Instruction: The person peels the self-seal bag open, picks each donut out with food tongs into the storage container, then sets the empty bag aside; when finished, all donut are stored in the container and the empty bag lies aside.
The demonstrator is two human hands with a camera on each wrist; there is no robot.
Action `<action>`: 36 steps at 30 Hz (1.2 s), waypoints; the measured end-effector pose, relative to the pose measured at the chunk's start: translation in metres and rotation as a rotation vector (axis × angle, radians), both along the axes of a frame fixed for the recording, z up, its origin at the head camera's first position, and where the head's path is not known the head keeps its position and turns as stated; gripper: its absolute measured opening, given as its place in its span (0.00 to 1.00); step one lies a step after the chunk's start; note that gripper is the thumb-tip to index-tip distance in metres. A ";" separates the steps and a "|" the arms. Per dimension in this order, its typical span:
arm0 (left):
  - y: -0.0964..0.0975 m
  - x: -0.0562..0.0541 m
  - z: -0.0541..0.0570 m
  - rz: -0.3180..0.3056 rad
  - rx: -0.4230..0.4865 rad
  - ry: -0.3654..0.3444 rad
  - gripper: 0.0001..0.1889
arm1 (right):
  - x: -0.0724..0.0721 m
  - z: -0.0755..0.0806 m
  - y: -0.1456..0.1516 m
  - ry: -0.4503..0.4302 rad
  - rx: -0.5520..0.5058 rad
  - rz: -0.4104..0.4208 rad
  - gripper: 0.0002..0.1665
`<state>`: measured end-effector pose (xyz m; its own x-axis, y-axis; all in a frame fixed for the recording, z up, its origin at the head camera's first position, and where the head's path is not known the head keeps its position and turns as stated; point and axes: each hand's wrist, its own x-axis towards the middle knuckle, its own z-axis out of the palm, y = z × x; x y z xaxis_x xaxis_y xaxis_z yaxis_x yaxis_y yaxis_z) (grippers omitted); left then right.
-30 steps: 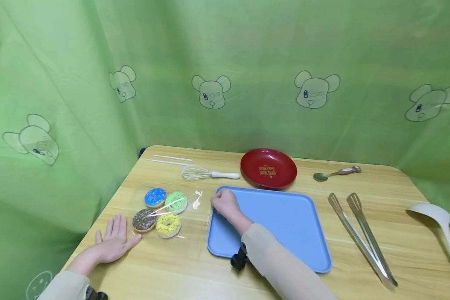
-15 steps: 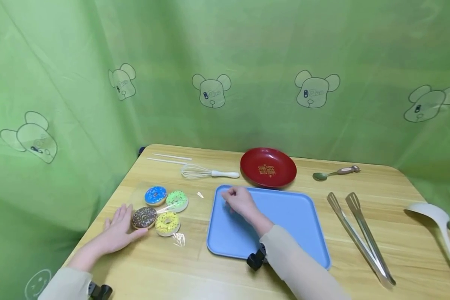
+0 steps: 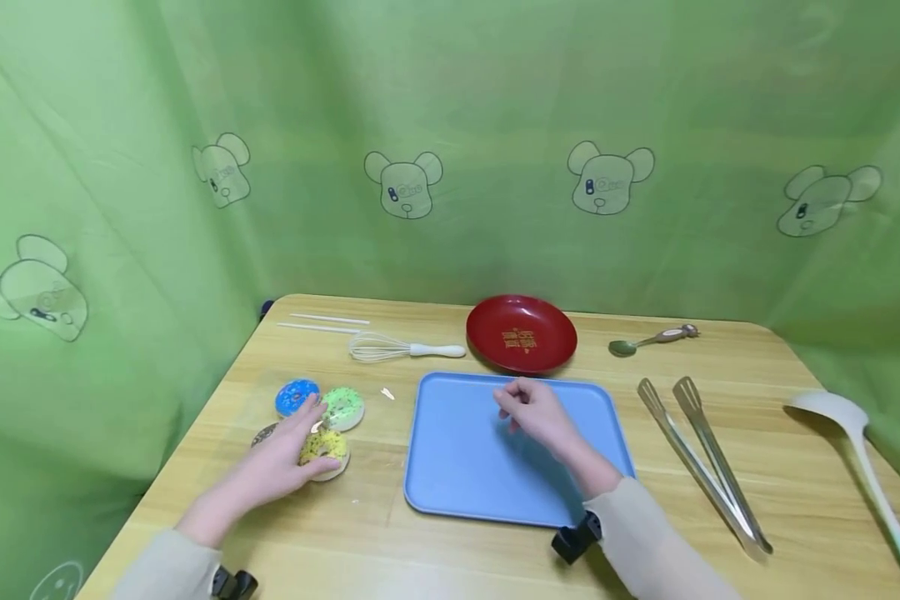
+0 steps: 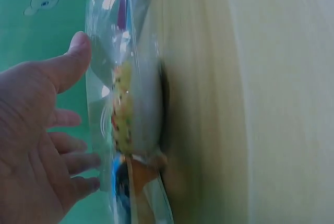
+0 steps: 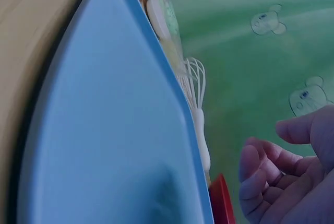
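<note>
Four toy doughnuts lie in a clear plastic bag (image 4: 104,20) at the table's left: a blue one (image 3: 292,397), a green one (image 3: 347,407), a yellow one (image 3: 334,450) and a dark brown one (image 3: 263,433). My left hand (image 3: 276,462) hovers above them with fingers spread, partly covering the yellow and brown ones. In the left wrist view its thumb and fingers are near the bag's upper face and curl round nothing. Over the blue tray (image 3: 457,467), my right hand (image 3: 543,421) hangs with loosely bent fingers; the right wrist view shows nothing in it.
Behind the tray stand a red plate (image 3: 521,333) and a white-handled whisk (image 3: 435,350), with two white chopsticks (image 3: 330,318) farther back. On the right are a spoon (image 3: 667,335), metal tongs (image 3: 708,467) and a long-handled ladle (image 3: 832,408). A green curtain (image 3: 487,225) surrounds the table.
My left hand has moved right, from beside the brown doughnut to above the doughnuts. The right hand has shifted right across the tray, and its fist has loosened.
</note>
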<state>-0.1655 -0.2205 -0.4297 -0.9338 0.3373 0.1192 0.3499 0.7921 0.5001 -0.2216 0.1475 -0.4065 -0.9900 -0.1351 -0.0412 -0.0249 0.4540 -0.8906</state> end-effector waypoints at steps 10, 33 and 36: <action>0.026 0.000 0.007 -0.067 -0.046 0.097 0.42 | 0.016 0.006 0.055 0.032 0.049 -0.022 0.18; 0.051 -0.011 -0.007 -0.059 -0.105 0.250 0.09 | 0.067 0.000 0.201 0.073 0.164 -0.274 0.30; 0.051 -0.013 -0.008 -0.054 -0.102 0.278 0.08 | 0.071 -0.001 0.208 0.098 0.215 -0.301 0.32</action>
<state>-0.1782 -0.1696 -0.4375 -0.8505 0.4089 0.3307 0.5053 0.8098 0.2982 -0.1510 0.3558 -0.4070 -0.9847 0.1634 0.0597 0.0576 0.6302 -0.7743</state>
